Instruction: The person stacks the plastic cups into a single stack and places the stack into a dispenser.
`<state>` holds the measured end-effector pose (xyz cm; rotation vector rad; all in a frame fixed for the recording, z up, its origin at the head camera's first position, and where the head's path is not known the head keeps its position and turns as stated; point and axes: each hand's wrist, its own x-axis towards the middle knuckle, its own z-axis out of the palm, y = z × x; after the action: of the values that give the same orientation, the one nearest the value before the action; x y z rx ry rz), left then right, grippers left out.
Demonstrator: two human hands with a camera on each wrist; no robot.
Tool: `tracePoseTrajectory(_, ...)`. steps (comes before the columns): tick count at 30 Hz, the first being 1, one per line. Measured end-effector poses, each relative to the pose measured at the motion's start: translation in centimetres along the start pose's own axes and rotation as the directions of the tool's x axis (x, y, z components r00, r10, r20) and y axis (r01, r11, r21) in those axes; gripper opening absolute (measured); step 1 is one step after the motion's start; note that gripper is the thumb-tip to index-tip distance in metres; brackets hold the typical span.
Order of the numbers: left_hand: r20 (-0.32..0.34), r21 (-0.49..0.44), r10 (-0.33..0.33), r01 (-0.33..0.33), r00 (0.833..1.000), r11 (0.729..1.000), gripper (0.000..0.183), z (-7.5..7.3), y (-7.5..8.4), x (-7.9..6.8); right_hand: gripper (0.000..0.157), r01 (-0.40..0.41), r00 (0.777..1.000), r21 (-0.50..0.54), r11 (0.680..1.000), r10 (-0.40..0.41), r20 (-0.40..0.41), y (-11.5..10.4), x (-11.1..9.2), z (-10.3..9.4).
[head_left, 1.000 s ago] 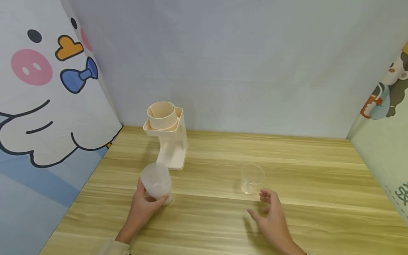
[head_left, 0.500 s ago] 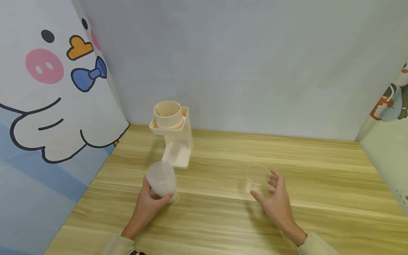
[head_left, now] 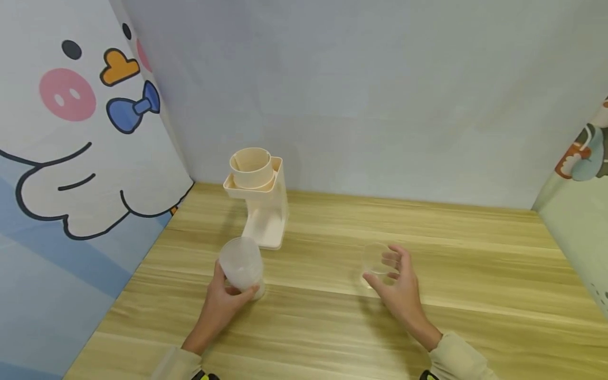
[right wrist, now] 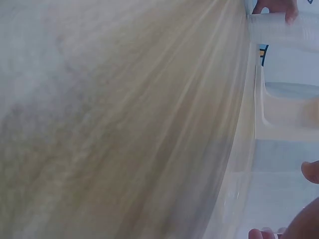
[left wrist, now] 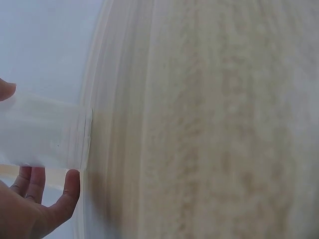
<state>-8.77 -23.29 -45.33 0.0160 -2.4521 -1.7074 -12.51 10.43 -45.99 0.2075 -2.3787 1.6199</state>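
My left hand (head_left: 228, 295) grips a whitish, translucent stack of plastic cups (head_left: 242, 264) standing on the table at left. In the left wrist view, ridged lines run round the cup stack (left wrist: 50, 132) near the tabletop, with thumb and fingers on opposite sides. Over at right, my right hand (head_left: 401, 290) curls its thumb and fingers round a single clear plastic cup (head_left: 375, 257). Some of those fingers show through its wall. The right wrist view catches only the thumb (right wrist: 311, 172) and a few fingertips (right wrist: 261, 234) of this hand.
Behind the cup stack stands a cream plastic holder (head_left: 266, 224) with a round tube (head_left: 252, 169) on top. The wood-grain table (head_left: 313, 327) meets a pale backdrop (head_left: 361, 95). A cartoon-printed sheet (head_left: 62, 174) borders the left side.
The right hand has moved forward to the clear cup and closed round it; the cup has shifted slightly left. The left hand keeps its grip on the stack. The head view has shifted a little.
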Motion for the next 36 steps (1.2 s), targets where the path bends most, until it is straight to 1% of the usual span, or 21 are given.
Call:
tracePoseTrajectory(3, -0.004, 0.001, 0.006, -0.006, 1.000, 1.000, 0.082, 0.0, 0.0, 0.0, 0.071, 0.003, 1.000, 0.001, 1.000, -0.003, 0.014, -1.8, -0.2, 0.1)
tracePoseTrajectory(6, -0.004, 0.006, 0.009, -0.009, 1.000, 1.000, 0.083, 0.0, -0.1, 0.1, 0.069, 0.016, 1.000, -0.013, 1.000, -0.016, 0.026, -2.7, -0.4, 0.2)
tracePoseTrajectory(7, -0.003, 0.003, 0.013, -0.013, 1.000, 1.000, 0.084, 0.1, -0.7, 0.2, 0.069, 0.024, 0.999, -0.018, 1.000, -0.023, 0.029, -2.9, -0.4, 0.2)
tracePoseTrajectory(10, 0.000, 0.004, 0.013, -0.013, 1.000, 1.000, 0.085, 0.1, -1.0, 0.3, 0.067, 0.052, 0.998, -0.021, 0.998, -0.051, 0.039, -3.1, -0.5, 0.3)
tracePoseTrajectory(13, -0.001, 0.006, 0.007, -0.007, 1.000, 1.000, 0.087, 0.2, -2.4, 0.6, 0.067, 0.068, 0.996, -0.023, 0.997, -0.067, 0.050, -3.4, -0.5, 0.5)
tracePoseTrajectory(14, 0.001, 0.011, 0.001, -0.001, 1.000, 1.000, 0.087, 0.2, -2.3, 0.7, 0.067, 0.069, 0.996, -0.021, 0.997, -0.067, 0.055, -3.6, -0.5, 0.5)
tracePoseTrajectory(17, -0.001, 0.018, -0.002, 0.002, 1.000, 1.000, 0.088, 0.3, -3.6, 1.0, 0.067, 0.070, 0.995, -0.015, 0.997, -0.069, 0.067, -4.2, -0.5, 0.5)
tracePoseTrajectory(21, -0.004, 0.020, 0.012, -0.012, 1.000, 1.000, 0.087, 0.2, -3.8, 1.0, 0.068, 0.082, 0.994, -0.003, 0.997, -0.081, 0.074, -4.8, -0.5, 0.6)
tracePoseTrajectory(24, -0.009, 0.012, 0.022, -0.022, 1.000, 1.000, 0.087, 0.2, -3.8, 0.9, 0.069, 0.104, 0.992, 0.008, 0.995, -0.104, 0.073, -4.7, -0.4, 0.8)
tracePoseTrajectory(30, -0.015, 0.003, 0.043, -0.042, 0.999, 0.999, 0.087, 0.2, -3.8, 0.8, 0.072, 0.127, 0.988, 0.022, 0.992, -0.128, 0.082, -2.9, 0.3, 1.7)
tracePoseTrajectory(33, -0.016, 0.009, 0.049, -0.049, 0.999, 0.999, 0.087, 0.2, -3.9, 0.8, 0.072, 0.140, 0.986, 0.027, 0.990, -0.142, 0.089, -2.9, 0.5, 1.9)
tracePoseTrajectory(36, -0.018, 0.010, 0.046, -0.045, 0.999, 0.999, 0.087, 0.1, -3.8, 0.9, 0.072, 0.162, 0.982, 0.042, 0.986, -0.165, 0.094, -3.5, 0.6, 2.0)
